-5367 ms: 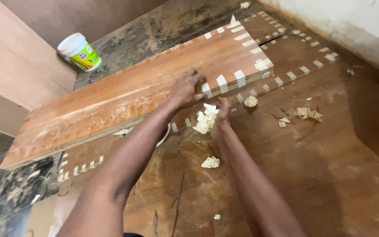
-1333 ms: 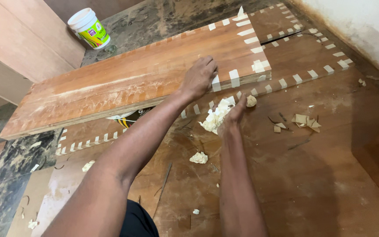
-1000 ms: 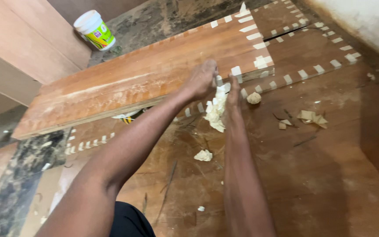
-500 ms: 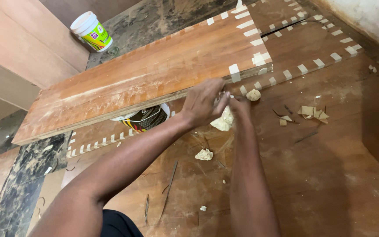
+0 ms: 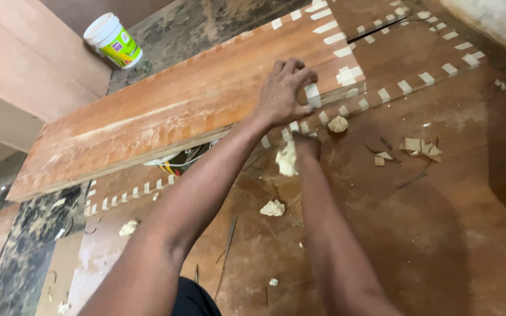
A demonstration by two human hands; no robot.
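At eleven o'clock a white plastic tub (image 5: 111, 40) with a green label stands on the dark stone floor (image 5: 19, 246). From nine o'clock toward one o'clock runs a long wooden plank (image 5: 165, 111), raised over a dark can (image 5: 180, 159) and edged with pale tape strips (image 5: 311, 93). Near centre the left hand (image 5: 283, 92) lies on the plank's near edge, its fingers (image 5: 300, 75) curled narrowly at one tape strip. Just below it, the right hand (image 5: 307, 145) closes its fingers around a crumpled wad of peeled tape (image 5: 287, 159). A smaller wad (image 5: 338, 124) lies just beside, and more scraps (image 5: 417, 149) sit at three o'clock on the lower wooden panel (image 5: 440, 222).
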